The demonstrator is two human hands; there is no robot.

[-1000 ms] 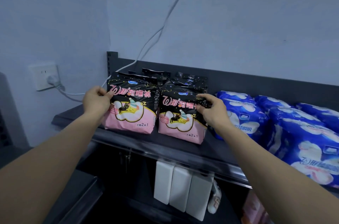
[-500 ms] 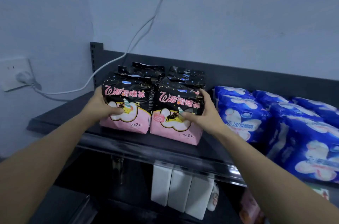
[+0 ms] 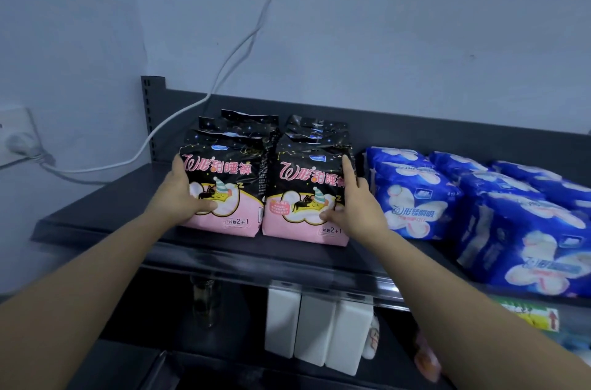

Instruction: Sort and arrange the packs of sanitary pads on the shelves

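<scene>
Fingers [image 3: 348, 170] of left hand [image 3: 179, 198] and right hand [image 3: 358, 210] pinched the outer edges of two black-and-pink packs [image 3: 300, 194], probably light, squashy, slippery, best held there.

Two rows of black packs [image 3: 224, 191], three white blocks [image 3: 316, 329].

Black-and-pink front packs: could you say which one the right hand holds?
The right black-and-pink plastic pack, beside the blue packs; the left hand holds the left pack.
</scene>
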